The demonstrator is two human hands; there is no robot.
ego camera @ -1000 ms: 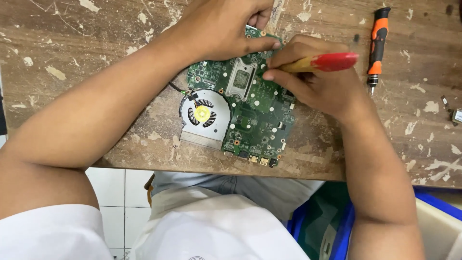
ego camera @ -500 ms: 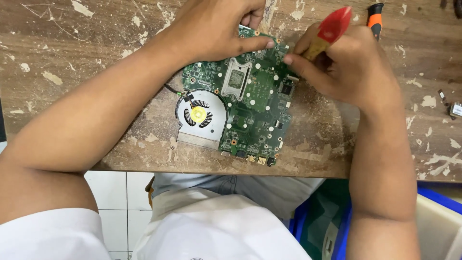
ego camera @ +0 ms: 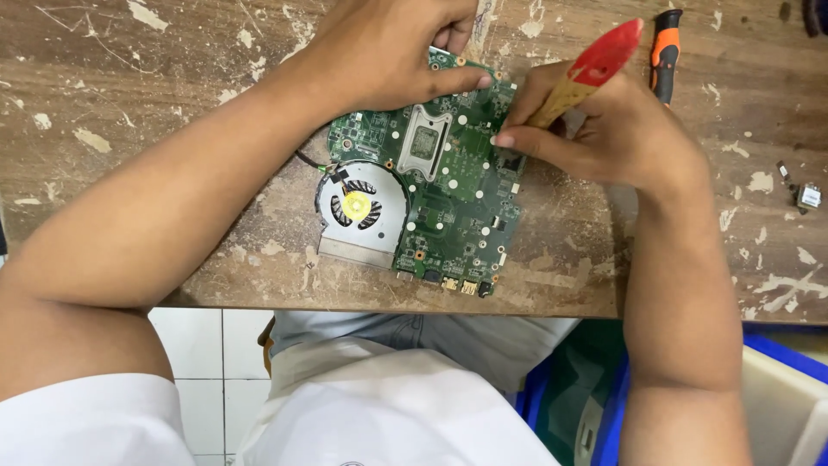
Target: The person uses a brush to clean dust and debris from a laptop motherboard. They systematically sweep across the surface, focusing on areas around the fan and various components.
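A green laptop circuit board (ego camera: pixel 448 194) lies on the worn wooden table (ego camera: pixel 129 103), with a round grey cooling fan (ego camera: pixel 358 207) with a yellow hub at its left side. My left hand (ego camera: pixel 388 52) presses down on the board's far edge, fingers curled over it. My right hand (ego camera: pixel 595 129) grips a screwdriver with a red and yellow handle (ego camera: pixel 595 65), held steeply with its handle pointing up and right. Its tip is hidden behind my fingers at the board's right edge.
A second screwdriver with an orange and black handle (ego camera: pixel 664 52) lies on the table at the far right. A small metal part (ego camera: pixel 808 197) sits near the right edge. Below the table's front edge are my lap and a blue bin (ego camera: pixel 776 362).
My right hand has tilted the red-handled screwdriver from lying nearly flat to standing steeply upright at the board's right edge. The left hand has stayed on the board.
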